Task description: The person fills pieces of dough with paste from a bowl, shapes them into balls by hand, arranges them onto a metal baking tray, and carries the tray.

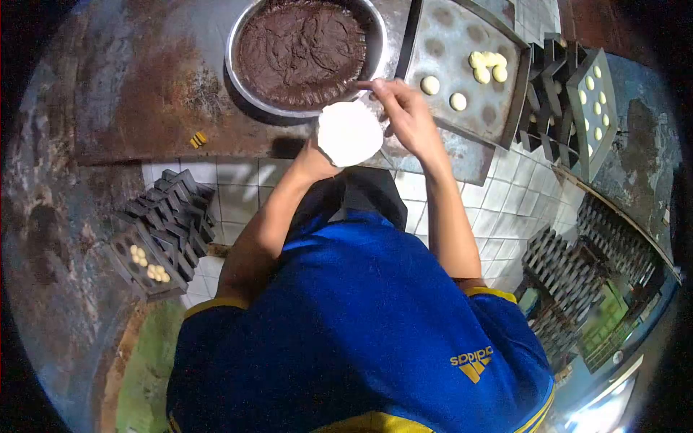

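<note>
A flat white round of dough [350, 134] rests on my left hand [315, 160], which is under it and mostly hidden. My right hand [408, 115] is closed around the end of a thin brown stick-like tool [366, 85], held at the rim of a large metal bowl. The bowl [232, 63] holds a dark brown paste [299, 50], with its surface ridged and uneven. To the right, a metal tray [440, 66] bears several pale dough balls [458, 102], some of them touching one another.
Stacked dark trays [552, 94] stand at the right, one with pale balls [590, 83]. More stacked trays [170, 220] are at the lower left. A small yellow and black object [198, 139] lies on the worn table [144, 86]. Tray stacks [563, 274] fill the lower right.
</note>
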### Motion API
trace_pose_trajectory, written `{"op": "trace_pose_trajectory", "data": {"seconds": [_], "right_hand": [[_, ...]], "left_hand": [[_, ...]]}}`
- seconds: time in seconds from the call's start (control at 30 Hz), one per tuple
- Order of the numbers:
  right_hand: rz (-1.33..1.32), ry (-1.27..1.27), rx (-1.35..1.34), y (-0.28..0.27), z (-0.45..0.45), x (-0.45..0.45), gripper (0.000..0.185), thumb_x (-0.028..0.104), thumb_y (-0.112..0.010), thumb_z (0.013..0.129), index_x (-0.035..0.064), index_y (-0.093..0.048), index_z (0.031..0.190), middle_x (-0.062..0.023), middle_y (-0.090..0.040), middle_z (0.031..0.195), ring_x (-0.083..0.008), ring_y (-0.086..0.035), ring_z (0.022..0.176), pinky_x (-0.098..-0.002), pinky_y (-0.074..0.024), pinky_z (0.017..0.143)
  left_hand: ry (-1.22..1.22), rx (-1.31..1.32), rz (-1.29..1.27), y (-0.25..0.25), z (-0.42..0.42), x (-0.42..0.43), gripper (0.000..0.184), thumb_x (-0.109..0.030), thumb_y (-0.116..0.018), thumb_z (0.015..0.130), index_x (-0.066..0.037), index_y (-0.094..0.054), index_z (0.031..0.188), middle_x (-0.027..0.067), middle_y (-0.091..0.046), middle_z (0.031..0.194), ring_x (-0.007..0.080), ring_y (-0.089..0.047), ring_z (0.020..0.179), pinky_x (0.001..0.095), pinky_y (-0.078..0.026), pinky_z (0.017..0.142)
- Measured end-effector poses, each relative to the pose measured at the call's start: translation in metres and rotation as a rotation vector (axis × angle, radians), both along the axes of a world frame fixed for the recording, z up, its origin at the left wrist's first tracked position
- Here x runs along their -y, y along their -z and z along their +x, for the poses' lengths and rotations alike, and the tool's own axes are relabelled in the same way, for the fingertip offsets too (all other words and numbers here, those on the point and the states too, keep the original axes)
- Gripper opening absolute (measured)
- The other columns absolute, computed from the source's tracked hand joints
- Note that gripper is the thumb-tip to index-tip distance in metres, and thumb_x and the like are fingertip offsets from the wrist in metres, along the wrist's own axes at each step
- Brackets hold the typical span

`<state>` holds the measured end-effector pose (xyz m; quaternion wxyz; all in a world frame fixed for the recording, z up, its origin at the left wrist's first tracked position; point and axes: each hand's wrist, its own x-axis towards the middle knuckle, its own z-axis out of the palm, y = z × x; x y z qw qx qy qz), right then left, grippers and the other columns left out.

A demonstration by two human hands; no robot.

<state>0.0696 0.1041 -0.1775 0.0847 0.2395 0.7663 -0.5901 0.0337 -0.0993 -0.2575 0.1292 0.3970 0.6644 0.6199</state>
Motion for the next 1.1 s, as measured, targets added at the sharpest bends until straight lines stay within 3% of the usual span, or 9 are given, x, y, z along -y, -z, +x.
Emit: {"op": "trace_pose_trajectory", "data": {"seconds": [0.1, 0.17, 0.2, 0.3, 0.33, 0.5, 0.7, 0.9, 1.1], "right_hand": [[0.693, -0.161, 0.240, 0.163, 0.074, -0.010, 0.049, 0.048, -0.072, 0.096, -0.0010, -0.075, 0.097, -0.0276, -0.070, 0.104, -0.0435, -0.071, 0.100, -0.0519, -0.0566, 0.087], [0.878, -0.364, 0.354, 0.226, 0.131, 0.002, 0.044, 0.023, -0.073, 0.091, 0.0005, -0.060, 0.127, -0.0290, -0.065, 0.125, -0.0419, -0.066, 0.114, -0.0524, -0.0576, 0.092], [0.927, -0.362, 0.202, 0.246, 0.152, 0.010, 0.034, 0.008, -0.061, 0.094, -0.0009, -0.057, 0.126, -0.0266, -0.065, 0.128, -0.0482, -0.062, 0.118, -0.0544, -0.0566, 0.097], [0.774, -0.405, -0.177, 0.204, 0.146, 0.031, 0.035, 0.004, -0.063, 0.095, 0.0004, -0.055, 0.129, -0.0271, -0.066, 0.119, -0.0474, -0.066, 0.109, -0.0537, -0.0572, 0.091], [0.542, -0.375, -0.089, 0.198, 0.135, 0.035, 0.030, 0.005, -0.065, 0.096, 0.0033, -0.058, 0.126, -0.0267, -0.067, 0.111, -0.0469, -0.068, 0.099, -0.0528, -0.0566, 0.084], [0.533, -0.357, -0.228, 0.088, 0.001, 0.069, 0.016, 0.007, -0.062, 0.098, 0.0062, -0.066, 0.114, -0.0221, -0.067, 0.105, -0.0453, -0.069, 0.094, -0.0510, -0.0563, 0.078], [0.749, -0.525, -0.267, 0.134, -0.075, 0.087, 0.033, 0.008, -0.050, 0.098, 0.0085, -0.067, 0.127, -0.0174, -0.064, 0.117, -0.0379, -0.068, 0.111, -0.0479, -0.0593, 0.091], [0.778, -0.588, -0.191, 0.143, -0.084, 0.096, 0.033, 0.009, -0.050, 0.098, 0.0092, -0.069, 0.125, -0.0175, -0.065, 0.123, -0.0388, -0.070, 0.109, -0.0493, -0.0598, 0.091], [0.732, -0.684, -0.086, 0.143, -0.086, 0.091, 0.035, 0.017, -0.058, 0.093, 0.0108, -0.071, 0.125, -0.0177, -0.069, 0.120, -0.0417, -0.072, 0.105, -0.0518, -0.0601, 0.090]], "left_hand": [[-0.045, -0.022, -0.168, -0.009, -0.010, 0.027, 0.037, -0.015, -0.082, 0.085, -0.004, -0.072, 0.119, 0.0153, -0.076, 0.113, 0.0341, -0.072, 0.110, 0.0428, -0.054, 0.100], [-0.114, 0.049, -0.329, -0.016, -0.015, 0.049, 0.034, -0.015, -0.083, 0.083, -0.003, -0.073, 0.113, 0.0162, -0.077, 0.107, 0.0346, -0.074, 0.105, 0.0420, -0.056, 0.095], [-0.192, 0.112, -0.370, -0.022, -0.019, 0.059, 0.034, -0.015, -0.084, 0.082, -0.003, -0.072, 0.111, 0.0166, -0.077, 0.104, 0.0341, -0.075, 0.099, 0.0413, -0.058, 0.089], [-0.414, 0.204, -0.499, 0.015, -0.021, 0.110, 0.038, -0.012, -0.085, 0.080, -0.003, -0.068, 0.112, 0.0175, -0.077, 0.098, 0.0329, -0.077, 0.091, 0.0388, -0.060, 0.082], [-0.501, 0.270, -0.464, 0.042, -0.016, 0.133, 0.042, -0.009, -0.084, 0.080, -0.003, -0.067, 0.118, 0.0171, -0.077, 0.098, 0.0313, -0.077, 0.094, 0.0383, -0.059, 0.085], [-0.670, 0.563, -0.171, 0.101, -0.021, 0.226, 0.050, -0.004, -0.080, 0.082, -0.001, -0.063, 0.129, 0.0163, -0.076, 0.110, 0.0292, -0.074, 0.104, 0.0382, -0.056, 0.092], [-0.735, 0.386, -0.428, 0.102, -0.023, 0.243, 0.052, -0.003, -0.080, 0.083, 0.000, -0.062, 0.132, 0.0173, -0.072, 0.126, 0.0291, -0.069, 0.117, 0.0382, -0.053, 0.100], [-0.688, 0.790, -0.106, 0.085, -0.026, 0.246, 0.045, -0.002, -0.078, 0.088, 0.000, -0.063, 0.131, 0.0152, -0.073, 0.123, 0.0273, -0.069, 0.116, 0.0391, -0.053, 0.100], [-0.644, 0.704, -0.191, 0.035, -0.031, 0.232, 0.047, -0.009, -0.084, 0.088, -0.001, -0.064, 0.129, 0.0147, -0.073, 0.122, 0.0246, -0.072, 0.110, 0.0391, -0.055, 0.098]]}}
